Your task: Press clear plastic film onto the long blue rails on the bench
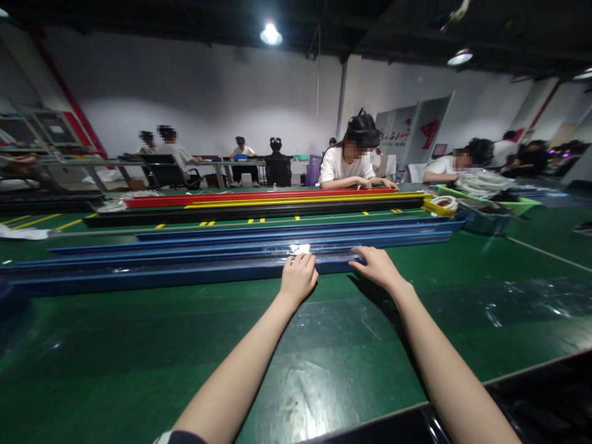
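A long blue channel (pixel 185 271) lies crosswise on the green table (pixel 152 357), with glossy clear film over part of it. My left hand (pixel 300 276) rests on its near edge, fingers bent over the rim; whether they pinch the film cannot be made out. At the channel's right end is my right hand (pixel 377 265), thumb and fingers apart around the end. More blue strips (pixel 393 229) lie just behind, parallel to the first.
Farther back lie red (pixel 259 198), yellow (pixel 305 200) and black (pixel 139 217) strips. A green crate (pixel 522 206) and a yellow tray (pixel 439 208) stand at the right. Across the table, a person (pixel 345 166) leans over the strips.
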Motion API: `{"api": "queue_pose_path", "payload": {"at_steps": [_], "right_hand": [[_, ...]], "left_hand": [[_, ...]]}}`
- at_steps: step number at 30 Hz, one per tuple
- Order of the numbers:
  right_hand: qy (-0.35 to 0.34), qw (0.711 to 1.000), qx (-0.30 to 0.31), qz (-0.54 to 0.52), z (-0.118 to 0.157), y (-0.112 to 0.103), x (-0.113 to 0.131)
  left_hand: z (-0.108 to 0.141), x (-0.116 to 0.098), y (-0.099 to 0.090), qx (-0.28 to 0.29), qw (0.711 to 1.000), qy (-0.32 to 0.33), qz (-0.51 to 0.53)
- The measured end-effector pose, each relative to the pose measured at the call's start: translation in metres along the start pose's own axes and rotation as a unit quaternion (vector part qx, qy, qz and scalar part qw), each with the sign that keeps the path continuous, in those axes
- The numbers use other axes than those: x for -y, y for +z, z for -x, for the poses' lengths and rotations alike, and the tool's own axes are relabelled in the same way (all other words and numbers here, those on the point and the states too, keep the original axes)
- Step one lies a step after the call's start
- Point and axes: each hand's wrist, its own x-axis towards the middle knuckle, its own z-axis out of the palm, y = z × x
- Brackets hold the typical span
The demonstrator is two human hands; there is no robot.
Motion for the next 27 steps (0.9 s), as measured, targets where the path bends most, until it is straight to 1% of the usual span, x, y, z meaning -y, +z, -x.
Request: {"api": "queue_pose_path", "payload": {"at_steps": [2,4,6,9,13,18,22,27], "right_hand": [[0.016,0.996,-0.006,-0.093,0.000,-0.003,-0.019],[0.034,0.983,0.002,-0.180,0.002,-0.002,-0.036],[0.053,0.970,-0.004,-0.239,0.003,0.004,-0.049],[0.055,0.956,-0.019,-0.289,0.005,0.013,-0.060],[0.055,0.945,-0.041,-0.321,0.005,0.020,-0.064],[0.051,0.933,-0.049,-0.354,0.003,0.023,-0.064],[0.051,0.929,-0.039,-0.366,0.003,0.026,-0.062],[0.076,0.923,-0.028,-0.377,0.002,0.030,-0.060]], "left_hand": [[0.000,0.000,0.000,0.000,1.000,0.001,0.001],[0.000,0.000,-0.001,0.001,1.000,0.001,0.001],[-0.001,0.000,-0.001,0.004,1.000,0.001,0.002],[-0.001,0.001,-0.001,0.006,1.000,0.002,0.004],[-0.003,0.002,0.000,0.009,1.000,0.009,0.009],[-0.005,0.002,-0.001,0.027,0.999,0.010,0.021],[-0.006,0.002,-0.003,0.042,0.999,-0.006,0.033],[-0.012,0.003,-0.007,0.071,0.997,-0.009,0.022]]}}
